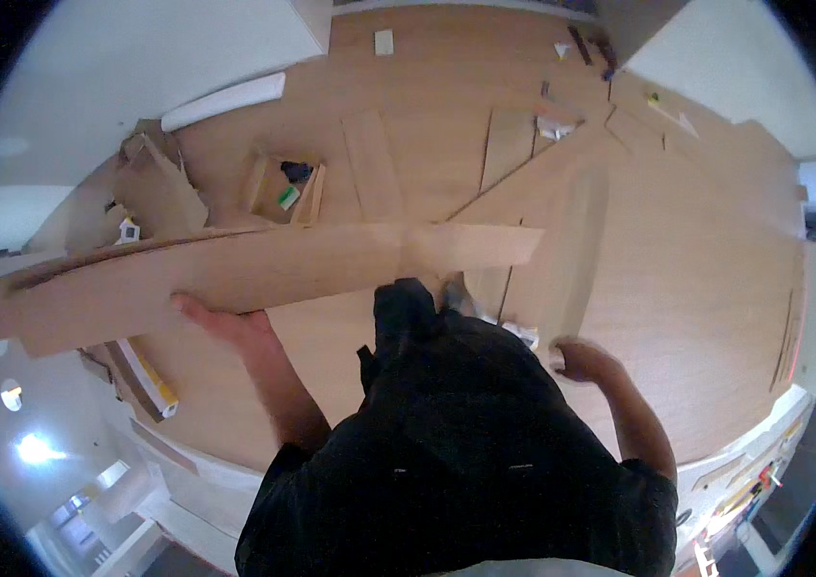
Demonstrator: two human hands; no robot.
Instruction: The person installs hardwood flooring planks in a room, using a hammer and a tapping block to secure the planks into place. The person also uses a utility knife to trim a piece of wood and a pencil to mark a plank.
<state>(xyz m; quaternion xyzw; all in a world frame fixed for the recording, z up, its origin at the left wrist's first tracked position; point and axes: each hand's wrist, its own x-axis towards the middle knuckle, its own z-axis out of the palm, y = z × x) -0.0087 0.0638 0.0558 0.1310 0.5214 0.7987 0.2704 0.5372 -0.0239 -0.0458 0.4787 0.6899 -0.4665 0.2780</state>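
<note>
I report from the head view that the long cardboard piece (283,269) is tan, smooth-faced and folded lengthwise, with a dark gap along its upper edge and a step cut into its left end; it lies across the front of the dark-clothed wearer (465,442), running from the far left to just past the middle of the view, and tilts slightly up toward its right end. The floor covering (706,260) beneath is flat, brown and even in tone. I note a pale band (583,250), straight and narrow but blurred, reaching down toward the right hand. Farther off lie a smooth white roll (225,101), a creased, ragged cardboard scrap (163,183) and a flat rectangular panel (369,163). One container is on record: a shallow, open, light-brown box (256,185), holding a black item (296,172) and a green block (288,198). As to pose, the left hand (220,320) reaches forward and is clamped on the cardboard's lower edge, part of its fingers hidden. The right hand (586,361) is out to the side, elbow bent, fingers curled; I cannot tell whether they close on the pale band or stand apart from it
</note>
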